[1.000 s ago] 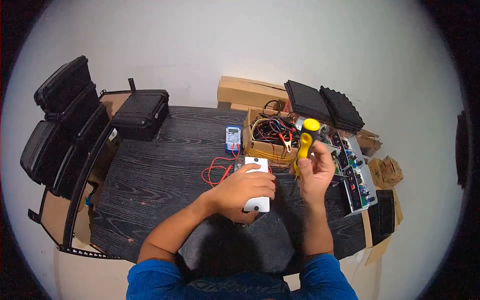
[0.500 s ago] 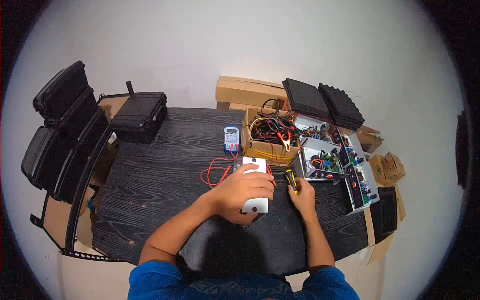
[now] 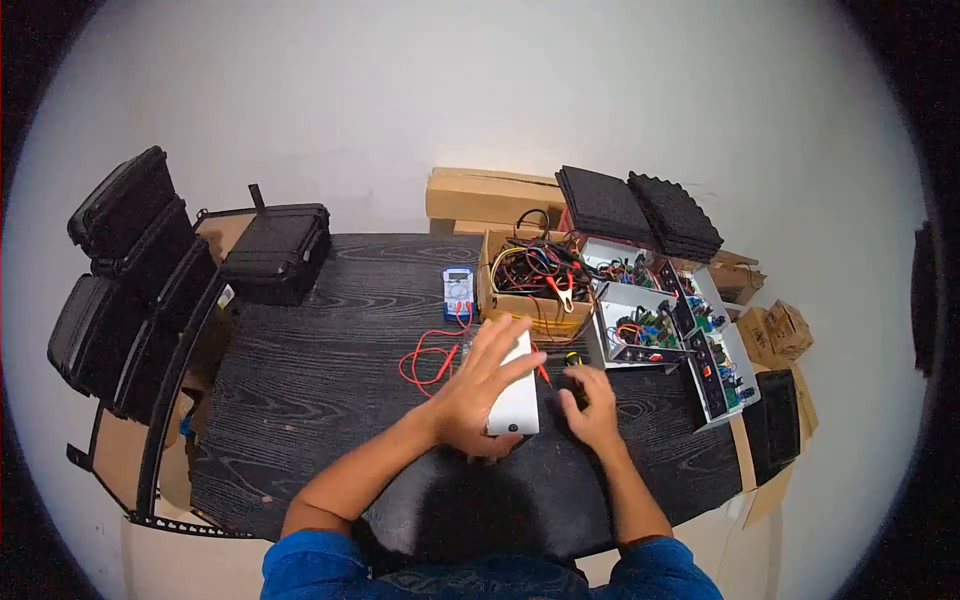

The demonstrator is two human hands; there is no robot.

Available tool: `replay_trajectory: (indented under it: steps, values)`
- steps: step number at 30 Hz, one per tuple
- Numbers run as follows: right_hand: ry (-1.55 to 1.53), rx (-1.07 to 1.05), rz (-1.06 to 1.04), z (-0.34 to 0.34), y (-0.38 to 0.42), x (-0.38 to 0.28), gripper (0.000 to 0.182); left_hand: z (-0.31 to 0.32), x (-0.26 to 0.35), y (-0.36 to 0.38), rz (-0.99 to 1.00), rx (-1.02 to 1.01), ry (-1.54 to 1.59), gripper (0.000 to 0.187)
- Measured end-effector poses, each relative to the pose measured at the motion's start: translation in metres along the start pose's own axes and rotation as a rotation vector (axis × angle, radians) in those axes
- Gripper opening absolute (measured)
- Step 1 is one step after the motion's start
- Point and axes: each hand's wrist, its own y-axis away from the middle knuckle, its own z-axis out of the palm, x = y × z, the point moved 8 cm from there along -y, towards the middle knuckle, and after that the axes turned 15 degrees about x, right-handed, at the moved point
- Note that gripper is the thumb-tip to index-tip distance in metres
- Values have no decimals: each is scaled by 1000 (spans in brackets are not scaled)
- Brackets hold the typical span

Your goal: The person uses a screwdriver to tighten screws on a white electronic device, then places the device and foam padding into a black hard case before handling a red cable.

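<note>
A white box (image 3: 515, 405) with black screws in its face is over the front middle of the table. My left hand (image 3: 480, 390) holds it, with fingers spread across its top and part of the hand showing below its near edge. Right of the box, my right hand (image 3: 592, 408) is open, thumb apart from the fingers. Just past its fingertips shows the yellow-and-black handle of a screwdriver (image 3: 573, 359), the rest hidden by the hand. Red test leads (image 3: 430, 352) run from a blue-framed multimeter (image 3: 458, 291) beyond the box.
Behind stands a cardboard box (image 3: 545, 318) full of cables and clips. White open housings (image 3: 640, 325) with circuit boards are at the right, near black foam sheets (image 3: 605, 205). Black cases (image 3: 275, 250) stand at the left of the dark table (image 3: 300, 400).
My right hand has let go of the screwdriver, which now lies on the table. The fingers of my left hand have spread and lifted on the white box, which has turned slightly.
</note>
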Motion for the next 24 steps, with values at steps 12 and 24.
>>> replay_trajectory:
  steps: [12,24]
  values:
    - [-417,49,133,26,37,-7,64,37,-13,20,-222,-247,-56,152]
    - [-328,41,22,27,69,34,97,56,-28,31,-255,-355,-138,151]
